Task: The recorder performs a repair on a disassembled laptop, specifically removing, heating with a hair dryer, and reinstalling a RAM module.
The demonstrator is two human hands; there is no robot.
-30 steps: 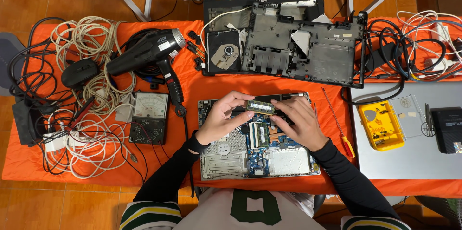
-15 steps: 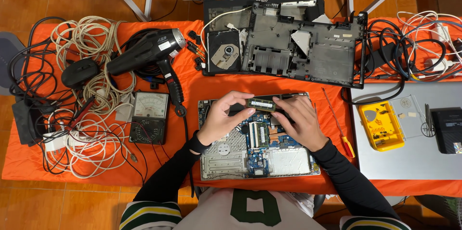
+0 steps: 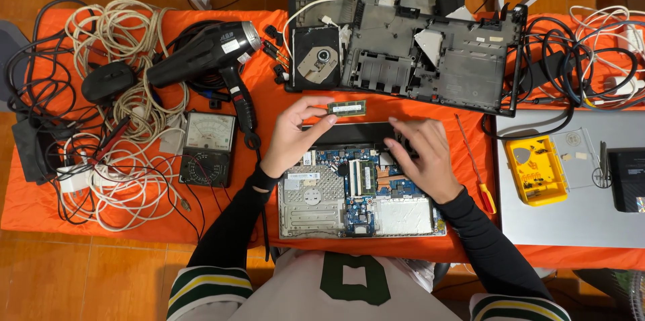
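I see the green memory stick (image 3: pixel 347 108) just above frame centre, long axis left to right, pinched at its left end by my left hand (image 3: pixel 293 134). My right hand (image 3: pixel 421 156) rests open, holding nothing, on the opened laptop base (image 3: pixel 316 203) below it, on the orange worktop (image 3: pixel 269 92).

Left of cloth: black hair dryer (image 3: pixel 201 59), analog multimeter (image 3: pixel 208 148), tangled white cables (image 3: pixel 127 126)
Right side: yellow parts tray (image 3: pixel 535 170), red-handled screwdriver (image 3: pixel 476 165)
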